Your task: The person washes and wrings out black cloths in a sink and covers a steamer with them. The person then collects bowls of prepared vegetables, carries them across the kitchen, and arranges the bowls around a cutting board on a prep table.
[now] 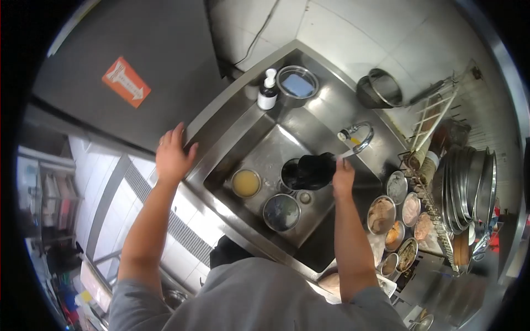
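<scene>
My right hand (343, 177) is closed on one end of a glossy black object (317, 171), whose exact kind I cannot make out. It hangs over the sink basin, partly covering a dark round pot (288, 175) below it. The curved faucet (364, 138) rises just above that hand. To the left, my left hand (174, 156) is open with fingers apart and holds nothing. It is near the sink's left rim (194, 179) and the dark appliance door (160, 49). In the basin stand a bowl of yellowish liquid (245, 183) and a metal bowl (281, 212) with dark contents.
A pump bottle (267, 94) and a clear round tub with a blue item (298, 83) stand on the sink's back ledge. A mesh strainer (379, 89) sits at the back right. Several food bowls (381, 214) and stacked metal pans (466, 187) line the right side.
</scene>
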A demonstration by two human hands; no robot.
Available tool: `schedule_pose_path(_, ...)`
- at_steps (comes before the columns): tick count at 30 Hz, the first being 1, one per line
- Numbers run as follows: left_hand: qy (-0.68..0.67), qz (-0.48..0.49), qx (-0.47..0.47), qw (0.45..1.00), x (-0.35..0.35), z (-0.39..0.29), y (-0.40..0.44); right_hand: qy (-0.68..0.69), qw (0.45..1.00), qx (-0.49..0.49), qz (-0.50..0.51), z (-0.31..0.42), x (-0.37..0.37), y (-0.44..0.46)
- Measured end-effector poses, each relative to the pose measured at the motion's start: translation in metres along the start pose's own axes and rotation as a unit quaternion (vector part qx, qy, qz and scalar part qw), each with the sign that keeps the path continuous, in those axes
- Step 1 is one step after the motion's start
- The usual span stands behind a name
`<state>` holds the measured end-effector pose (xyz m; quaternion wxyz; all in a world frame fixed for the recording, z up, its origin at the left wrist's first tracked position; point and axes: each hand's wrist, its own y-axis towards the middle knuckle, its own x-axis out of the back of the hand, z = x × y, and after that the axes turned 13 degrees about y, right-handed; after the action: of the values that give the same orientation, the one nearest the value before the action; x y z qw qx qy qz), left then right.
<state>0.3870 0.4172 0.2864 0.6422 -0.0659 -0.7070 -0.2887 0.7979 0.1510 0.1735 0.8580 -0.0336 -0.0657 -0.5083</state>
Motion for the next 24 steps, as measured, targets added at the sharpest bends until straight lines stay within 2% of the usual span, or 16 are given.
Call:
schedule_pose_path(2, -0.026, -0.184, -0.06, 0.981, -0.007, -0.017, -0.006, -0.011, 1.0, -0.016, -0.021, -0.001, 0.007, 0.002)
schedule_pose_path(4, -0.177, -0.103, -0.143, 0.968, -0.013, -0.066, -0.02, -0.025, 0.998, -0.036, -0.037, 0.012, 0.011, 0.0)
schedule_pose_path(6, -0.286, 0.095, -0.199, 0.932, -0.028, -0.138, -0.032, -0.003, 0.997, -0.079, 0.018, 0.043, 0.01, -0.001)
schedule_pose_path(7, -0.305, 0.142, -0.191, 0.922, -0.056, -0.178, -0.041, -0.006, 0.997, -0.079, 0.012, 0.058, 0.009, -0.002)
schedule_pose_path(8, -0.361, 0.138, -0.153, 0.91, -0.103, -0.219, -0.055, -0.035, 0.993, -0.109, 0.034, 0.074, 0.007, -0.001)
schedule_pose_path(10, -0.488, 0.335, 0.067, 0.803, -0.176, -0.29, -0.054, -0.066, 0.987, -0.138, 0.05, 0.076, 0.007, 0.003)
schedule_pose_path(12, -0.464, 0.35, -0.011, 0.814, -0.18, -0.312, -0.018, -0.131, 0.988, -0.057, 0.06, 0.064, 0.011, 0.01)
schedule_pose_path(13, -0.433, 0.364, -0.081, 0.821, -0.178, -0.321, -0.01, -0.132, 0.985, -0.102, 0.051, 0.063, 0.017, 0.011)
schedule_pose_path(14, -0.433, 0.371, -0.085, 0.817, -0.156, -0.325, -0.001, -0.134, 0.984, -0.108, 0.044, 0.064, 0.02, 0.006)
schedule_pose_path(16, -0.434, 0.218, -0.163, 0.859, -0.089, -0.327, 0.03, -0.244, 0.961, 0.125, 0.039, 0.063, 0.016, -0.004)
schedule_pose_path(17, -0.411, 0.202, -0.229, 0.859, -0.078, -0.33, 0.038, -0.242, 0.962, 0.118, 0.031, 0.063, 0.01, -0.008)
schedule_pose_path(19, -0.432, 0.229, -0.278, 0.827, -0.059, -0.337, 0.048, -0.161, 0.96, 0.222, 0.05, 0.064, -0.001, -0.007)
schedule_pose_path(20, -0.454, 0.251, -0.317, 0.794, -0.055, -0.341, 0.052, -0.161, 0.961, 0.22, 0.042, 0.065, 0.002, -0.005)
schedule_pose_path(21, -0.494, 0.279, -0.301, 0.767, -0.06, -0.34, 0.053, -0.2, 0.974, 0.085, 0.064, 0.066, 0.006, -0.003)
schedule_pose_path(22, -0.618, 0.329, -0.262, 0.664, -0.091, -0.341, 0.049, -0.234, 0.967, -0.052, 0.084, 0.065, 0.011, -0.002)
schedule_pose_path(24, -0.668, 0.227, -0.229, 0.671, -0.108, -0.332, 0.039, -0.231, 0.971, 0.009, 0.054, 0.062, 0.013, -0.008)
